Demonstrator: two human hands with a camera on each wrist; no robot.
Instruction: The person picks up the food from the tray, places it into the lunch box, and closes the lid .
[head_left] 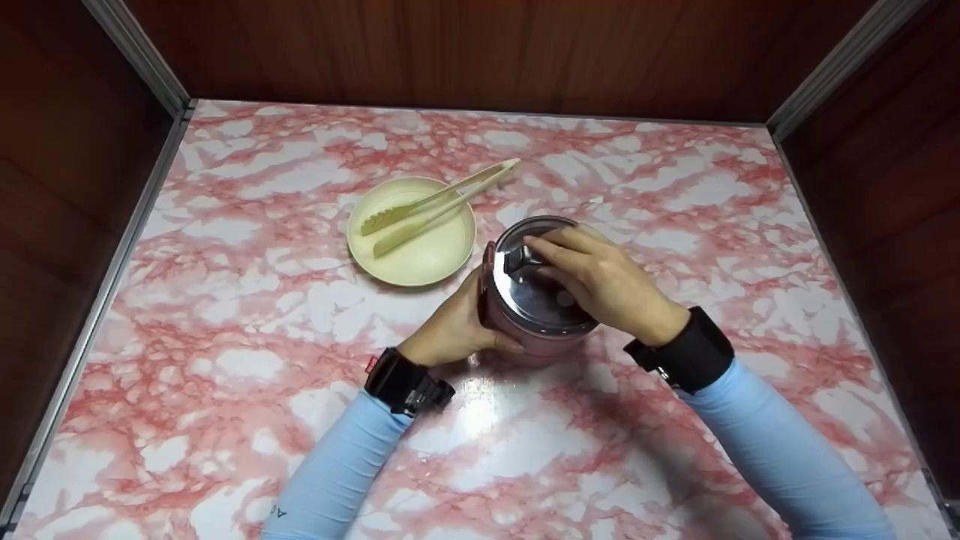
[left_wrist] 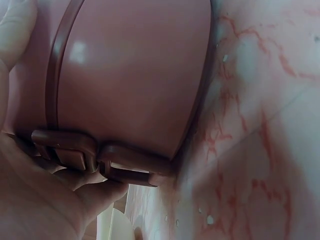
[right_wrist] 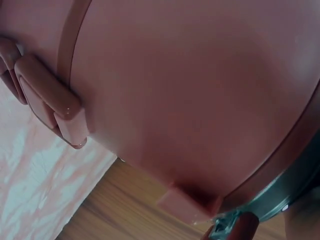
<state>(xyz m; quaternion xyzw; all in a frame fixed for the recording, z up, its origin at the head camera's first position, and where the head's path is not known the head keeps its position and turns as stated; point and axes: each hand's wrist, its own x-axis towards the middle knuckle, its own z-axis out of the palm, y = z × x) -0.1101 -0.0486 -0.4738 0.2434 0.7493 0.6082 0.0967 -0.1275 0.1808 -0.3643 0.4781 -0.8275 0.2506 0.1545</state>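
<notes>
A round pink canister (head_left: 536, 346) with darker reddish-brown clasps stands upright on the table. Its see-through lid (head_left: 536, 319) is on top and carries a black handle (head_left: 517, 260). My left hand (head_left: 456, 322) grips the canister's left side, thumb on the near wall and fingers behind a clasp (left_wrist: 65, 150). From the right, my right hand (head_left: 600, 274) reaches over the lid and pinches the black handle between thumb and fingers. The right wrist view is mostly filled by the canister's pink wall (right_wrist: 185, 90), with two clasps along its edge.
To the left of the canister sits a pale yellow plate (head_left: 427, 266). Pale tongs (head_left: 442, 210) lie across it, their handle end sticking out past the rim. Brown wood-grain panels (head_left: 480, 52) enclose the back and sides of the red-and-white marbled table (head_left: 247, 420).
</notes>
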